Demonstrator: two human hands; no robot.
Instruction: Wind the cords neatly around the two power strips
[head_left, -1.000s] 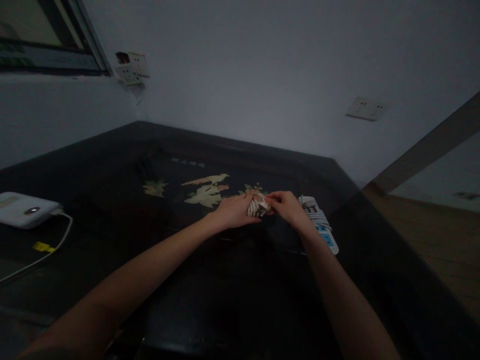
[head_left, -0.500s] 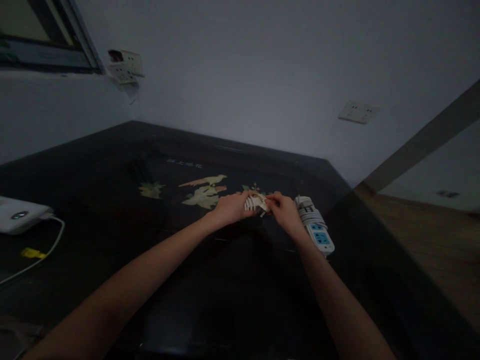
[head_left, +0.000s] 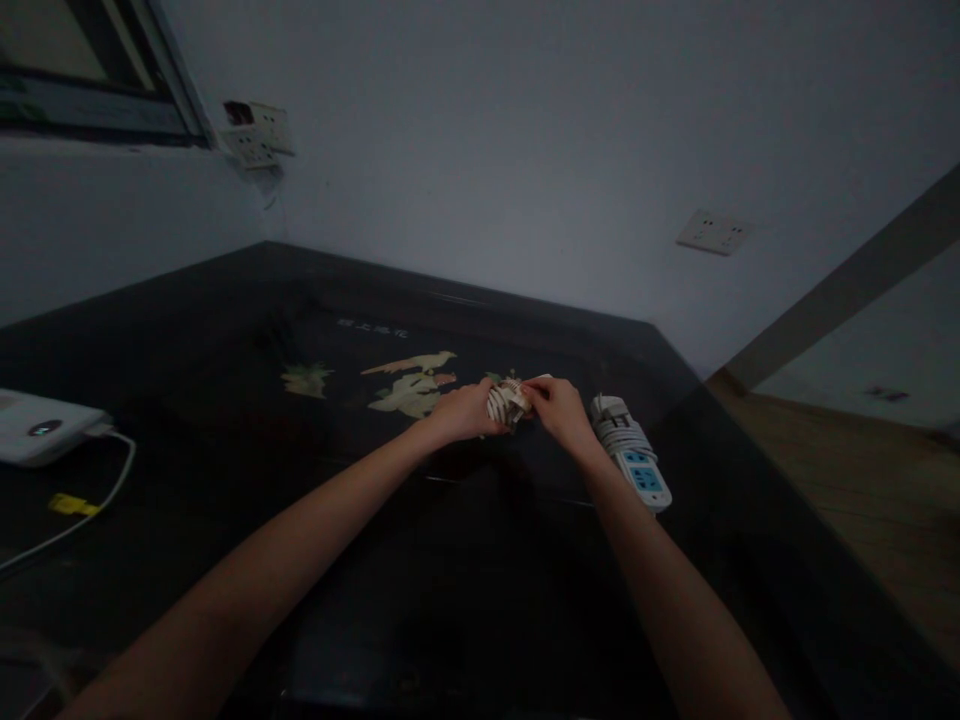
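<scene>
A bundle of white cord [head_left: 504,402], wound in several turns, is held up over the middle of the dark table. My left hand [head_left: 466,410] is closed around its left side. At the right side of the bundle, the fingers of my right hand [head_left: 553,402] are pinched on a white part of the cord, whose end my fingers partly hide. Just right of my right wrist lies a white power strip [head_left: 643,478] with blue socket faces, a grey-white cord [head_left: 624,434] wrapped around its far end.
The black glossy table [head_left: 420,600] bears a bird-and-leaf picture [head_left: 409,392]. At left sit a white device [head_left: 45,425] with a small display, its cable [head_left: 120,480] and a yellow tag [head_left: 71,504]. Wall sockets [head_left: 712,232] are behind, and a wooden floor [head_left: 847,460] lies beyond the right edge.
My right hand has shifted slightly up at the bundle's right side, and the bundle has turned a little. Metal plug prongs that showed below the bundle are no longer clearly visible.
</scene>
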